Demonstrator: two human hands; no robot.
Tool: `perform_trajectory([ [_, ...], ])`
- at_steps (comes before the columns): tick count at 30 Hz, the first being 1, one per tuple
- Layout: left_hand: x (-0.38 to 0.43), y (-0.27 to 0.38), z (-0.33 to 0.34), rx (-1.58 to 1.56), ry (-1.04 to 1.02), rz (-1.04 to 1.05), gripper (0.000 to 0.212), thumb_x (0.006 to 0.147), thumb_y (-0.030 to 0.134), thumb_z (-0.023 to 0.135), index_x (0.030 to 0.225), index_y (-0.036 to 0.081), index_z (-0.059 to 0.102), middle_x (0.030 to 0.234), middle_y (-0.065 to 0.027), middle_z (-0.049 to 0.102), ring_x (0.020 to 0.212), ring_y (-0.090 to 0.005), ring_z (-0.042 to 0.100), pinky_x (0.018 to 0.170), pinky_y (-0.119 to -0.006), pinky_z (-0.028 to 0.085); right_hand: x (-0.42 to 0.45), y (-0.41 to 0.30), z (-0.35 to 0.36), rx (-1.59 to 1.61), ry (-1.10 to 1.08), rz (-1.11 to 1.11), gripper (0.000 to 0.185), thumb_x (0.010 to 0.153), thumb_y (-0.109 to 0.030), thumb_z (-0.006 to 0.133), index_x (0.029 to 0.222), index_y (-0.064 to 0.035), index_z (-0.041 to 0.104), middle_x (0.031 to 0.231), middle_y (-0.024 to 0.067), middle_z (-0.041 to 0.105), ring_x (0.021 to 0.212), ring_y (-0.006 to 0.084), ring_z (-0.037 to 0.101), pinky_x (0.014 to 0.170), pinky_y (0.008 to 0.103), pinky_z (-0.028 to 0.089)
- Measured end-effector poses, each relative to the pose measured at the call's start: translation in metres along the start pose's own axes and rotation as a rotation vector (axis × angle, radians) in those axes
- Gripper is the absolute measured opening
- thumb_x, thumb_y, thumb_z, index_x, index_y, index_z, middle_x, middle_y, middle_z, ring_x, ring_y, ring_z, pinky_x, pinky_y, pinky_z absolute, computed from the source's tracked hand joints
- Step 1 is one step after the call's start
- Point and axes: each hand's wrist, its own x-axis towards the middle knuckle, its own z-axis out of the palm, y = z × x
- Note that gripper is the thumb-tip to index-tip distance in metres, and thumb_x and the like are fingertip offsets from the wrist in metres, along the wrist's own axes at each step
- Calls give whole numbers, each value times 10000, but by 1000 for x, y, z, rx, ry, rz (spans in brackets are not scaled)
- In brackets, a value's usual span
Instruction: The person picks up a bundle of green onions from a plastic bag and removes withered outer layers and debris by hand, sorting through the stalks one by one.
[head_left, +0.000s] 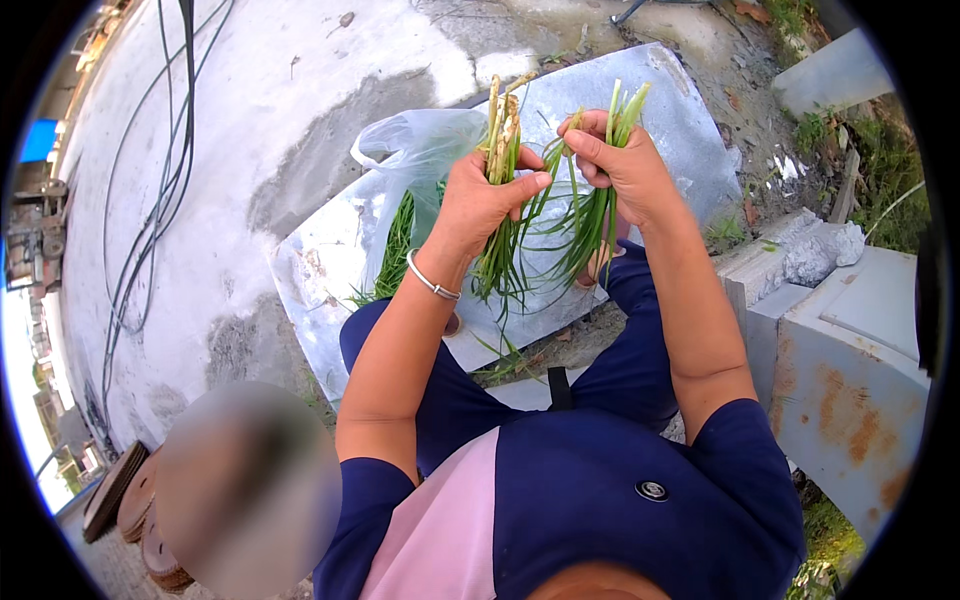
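Observation:
My left hand (487, 195), with a silver bangle on its wrist, is closed around a bunch of long green chive-like stalks (501, 255) whose yellowish, dry ends point up. Close by on the right, my right hand (615, 161) grips a second bunch of green stalks (592, 232) with pale ends upward; thumb and fingertips also pinch a thin yellowish piece. The leaves of both bunches hang down between my knees. Left of my left hand, a translucent plastic bag (420, 142) stands open with more green leaves (401, 247) in and beside it.
A grey metal sheet (660, 82) lies on the ground beneath the bag. Black cables (161, 217) run over the concrete at left. A rusty metal cabinet (847, 382) and a rough block (810, 244) stand at right. Round brown objects (139, 495) lie at lower left; a blurred patch hides part there.

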Motion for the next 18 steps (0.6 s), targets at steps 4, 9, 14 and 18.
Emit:
perform_trajectory([
  [4,3,-7,16,-13,3,-19,165,710,41,704,779,39,554,634,15,518,471,-57,444,423,-181,332,-11,-2,1,-56,-5,9,217,737,-138,705,880,-11,601,618,-33,489,504,34,413,423,173,280],
  [9,12,-20,21,49,-25,-21,154,716,27,695,784,40,557,640,16,525,478,-54,446,427,-183,328,-12,3,-23,-135,1,85,191,718,-141,717,799,-27,587,591,-31,495,466,38,407,408,181,279],
  [14,25,-26,18,84,-33,-31,149,714,27,695,780,43,562,627,21,524,470,-48,442,424,-178,333,1,0,-44,95,-47,189,173,755,-168,683,785,-30,583,646,-4,535,490,38,431,400,165,277],
  [18,31,-23,10,36,-81,-70,146,708,31,701,761,43,565,633,13,525,471,-47,442,423,-179,336,12,-21,-66,285,59,81,154,782,-159,656,762,-30,575,659,-8,531,505,34,432,402,162,283],
])
